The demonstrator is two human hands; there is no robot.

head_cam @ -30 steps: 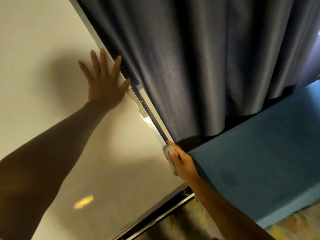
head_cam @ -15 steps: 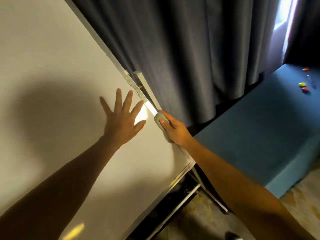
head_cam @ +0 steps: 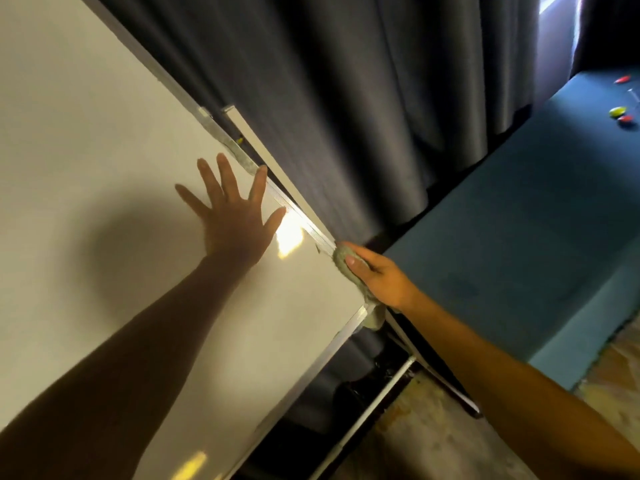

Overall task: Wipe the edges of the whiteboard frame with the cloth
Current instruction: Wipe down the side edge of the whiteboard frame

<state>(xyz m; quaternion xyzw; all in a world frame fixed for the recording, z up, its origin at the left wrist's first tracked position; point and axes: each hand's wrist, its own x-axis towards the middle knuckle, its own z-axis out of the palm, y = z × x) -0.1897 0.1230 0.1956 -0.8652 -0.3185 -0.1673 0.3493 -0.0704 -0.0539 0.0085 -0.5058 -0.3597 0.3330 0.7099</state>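
The whiteboard [head_cam: 104, 168] fills the left of the view, tilted, with a thin metal frame [head_cam: 298, 220] running down its right edge to the lower right corner. My left hand [head_cam: 235, 220] lies flat on the board face, fingers spread, index fingertip touching the frame. My right hand [head_cam: 377, 275] presses a grey-green cloth [head_cam: 343, 259] against the right edge of the frame, just above the lower corner. A bit of cloth hangs past the corner below my wrist.
Dark grey curtains [head_cam: 346, 98] hang right behind the board. A blue padded surface [head_cam: 519, 244] lies to the right with small red and yellow objects [head_cam: 621, 114] on its far end. The board's stand legs [head_cam: 381, 396] rest on a patterned floor.
My right hand slid the cloth up the frame's right edge, then back down toward the lower corner. My left hand stayed flat on the board, shifting along it near the frame.
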